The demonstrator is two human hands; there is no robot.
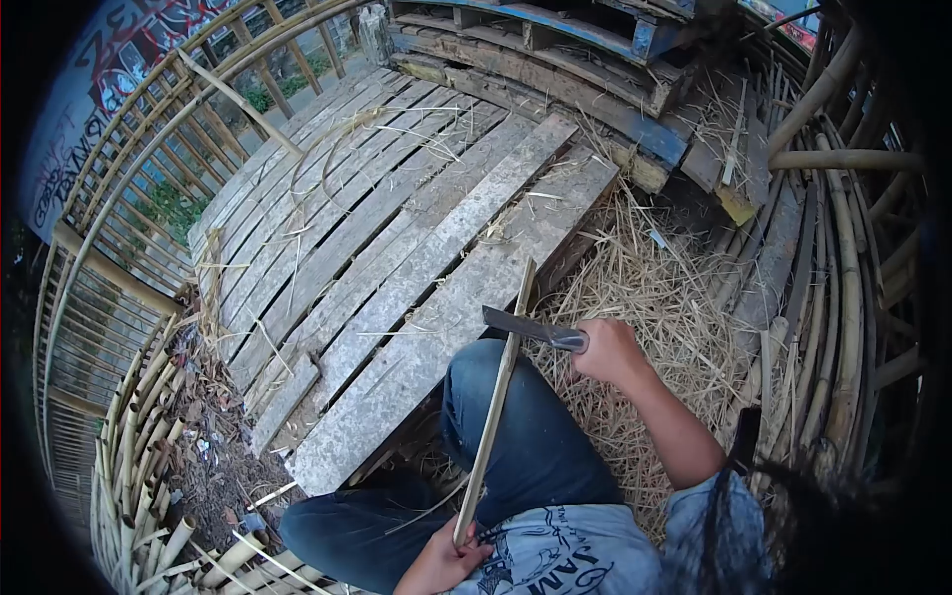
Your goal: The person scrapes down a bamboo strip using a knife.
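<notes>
A long split bamboo strip (488, 436) slants upward from my lap, crossing my raised knee and reaching the edge of the wooden platform (416, 297). Its lower end is in my left hand (446, 557), fingers closed around it near my shirt. My right hand (607, 352) grips the handle of a broad-bladed knife (531, 327). The dark blade points left and lies across the strip just above my knee; whether it cuts into the strip I cannot tell.
Bamboo shavings (654, 317) cover the ground at right. Stacked pallets (555, 59) stand behind the platform. Bamboo poles (843, 288) lie along the right side, and cut bamboo pieces (149, 436) at lower left. A bamboo fence (129, 198) curves around the left.
</notes>
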